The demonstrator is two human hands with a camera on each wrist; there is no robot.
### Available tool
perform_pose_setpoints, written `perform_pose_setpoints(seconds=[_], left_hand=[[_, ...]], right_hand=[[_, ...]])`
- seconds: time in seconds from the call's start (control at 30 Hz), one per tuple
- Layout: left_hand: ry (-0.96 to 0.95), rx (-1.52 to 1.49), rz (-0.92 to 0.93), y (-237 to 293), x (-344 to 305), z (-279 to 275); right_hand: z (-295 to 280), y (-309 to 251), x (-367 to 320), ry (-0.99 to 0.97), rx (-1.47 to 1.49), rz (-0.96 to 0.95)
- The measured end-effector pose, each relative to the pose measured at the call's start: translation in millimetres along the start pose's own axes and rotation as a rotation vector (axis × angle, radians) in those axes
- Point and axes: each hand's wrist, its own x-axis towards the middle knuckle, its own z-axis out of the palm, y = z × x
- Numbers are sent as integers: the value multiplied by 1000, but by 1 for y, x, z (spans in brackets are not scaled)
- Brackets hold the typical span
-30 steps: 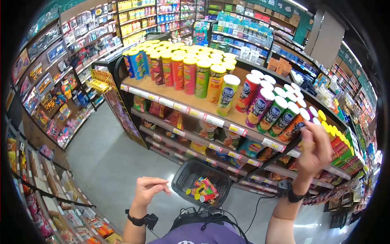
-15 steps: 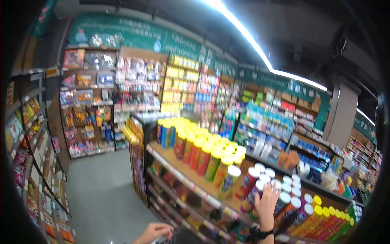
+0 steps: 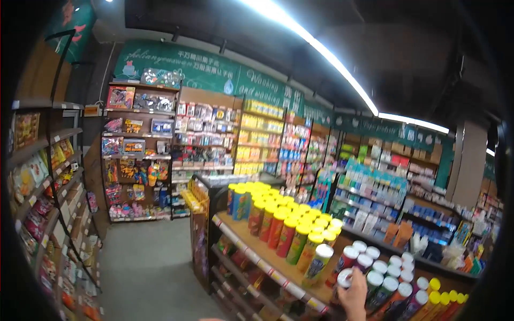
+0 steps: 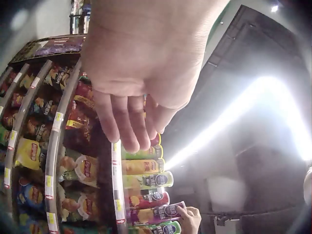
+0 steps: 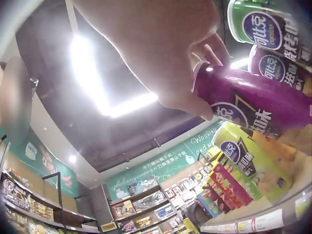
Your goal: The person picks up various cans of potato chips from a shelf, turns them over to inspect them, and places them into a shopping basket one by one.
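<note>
My right hand (image 3: 354, 296) grips a purple chip canister (image 5: 258, 100) around its white-lidded top, at the front of the top shelf. The right wrist view shows the thumb on one side of the canister and fingers curled over the other. A lime-green canister (image 5: 253, 158) stands beside it, and a green white-lidded one (image 5: 268, 24) on the other side. My left hand (image 4: 139, 73) holds nothing; its fingers extend, lightly bent, in front of the lower shelves. Only a sliver of it shows at the bottom of the head view.
Rows of yellow-lidded canisters (image 3: 284, 214) fill the shelf's left part, with more white-lidded ones (image 3: 393, 267) on the right. Chip bags (image 4: 80, 170) sit on the shelves below. Another shelf unit (image 3: 48, 203) runs along the aisle's left side, with grey floor (image 3: 144, 267) between.
My right hand has come from the right end of the shelf to the purple canister and now grips its top. The head view has tilted up, and the basket has left it.
</note>
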Motion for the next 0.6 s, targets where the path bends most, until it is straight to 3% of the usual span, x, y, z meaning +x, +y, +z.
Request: perform_pose_setpoints(seconds=[0.07, 0.13, 0.27, 0.43, 0.53, 0.6], left_hand=[[11, -38, -1, 11, -2, 8], [-40, -21, -128, -8, 9, -8], [-25, -29, -1, 4, 15, 2], [-3, 140, 94, 32, -4, 43], [-125, 512, 464, 44, 5, 45], [-86, 650, 604, 47, 5, 52]], right_hand=[[-2, -15, -3, 187, -71, -170], [-14, -38, -6, 210, -20, -231], [-32, -80, -22, 164, 132, -212], [-29, -102, -47, 44, 558, -222], [-1, -98, -58, -86, 826, -309], [-10, -132, -67, -194, 717, -91]])
